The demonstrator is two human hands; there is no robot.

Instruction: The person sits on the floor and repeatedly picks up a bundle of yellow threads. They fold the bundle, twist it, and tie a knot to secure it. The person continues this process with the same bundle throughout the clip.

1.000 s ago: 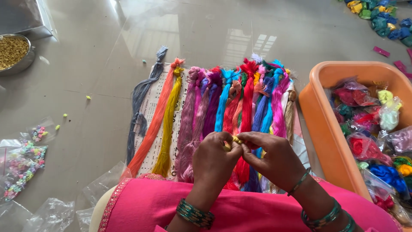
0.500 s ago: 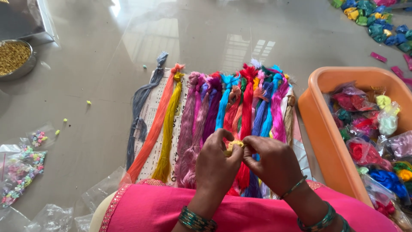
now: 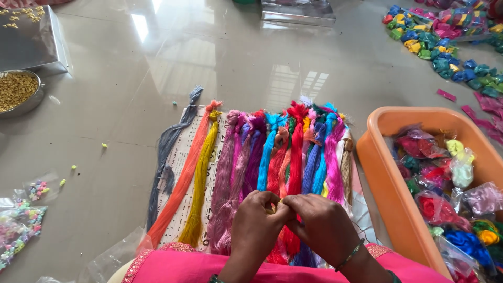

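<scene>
Both hands (image 3: 291,222) drawn closer to the body, fingertips pinched tighter together

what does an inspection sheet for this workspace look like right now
surface: glossy grey tiled floor, bearing window glare
job's things: coloured thread skeins laid side by side on a printed sheet; a small yellowish piece pinched between both hands
clutter: orange tub of bagged threads, metal bowl of golden beads, bead packets, scattered beads
grippers: left hand and right hand meet over the skeins, fingertips together
cables: nothing seen
surroundings: thread bundles heaped on the floor, far right
</scene>
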